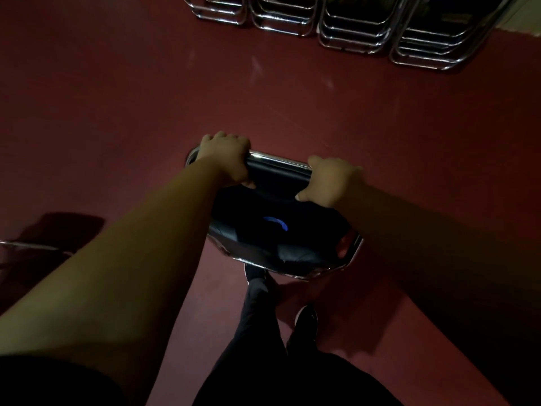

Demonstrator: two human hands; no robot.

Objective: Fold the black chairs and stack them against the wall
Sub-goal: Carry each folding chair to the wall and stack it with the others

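Dark red floor (pixel 117 98) spreads on every side of the black chair (pixel 278 230), which the person holds in front of their legs, well short of the wall. The left grip (pixel 225 159) and the right grip (pixel 330 181) are both clamped on the chair's chrome top bar (pixel 278 161), fingers curled over it, one toward each end. In this dim light I cannot tell whether the seat is folded fully flat.

Far beyond the chair, rows of folded chairs (pixel 351 30) lean together with their chrome feet on the floor. Off to the chair's left, at the picture's edge, part of another chrome frame (pixel 29 247) shows. Just behind the chair is the person's shoe (pixel 306 320).

Several things could go wrong, as I judge it. The chair's lower frame hangs close to that shoe and could catch it mid-stride. A seat not fully closed could swing and pinch the thumbs lying just under the bar. Smooth chrome may slip in the hands. A hard landing against the rows could send them sliding on the glossy floor.

No container shows anywhere around the chair.
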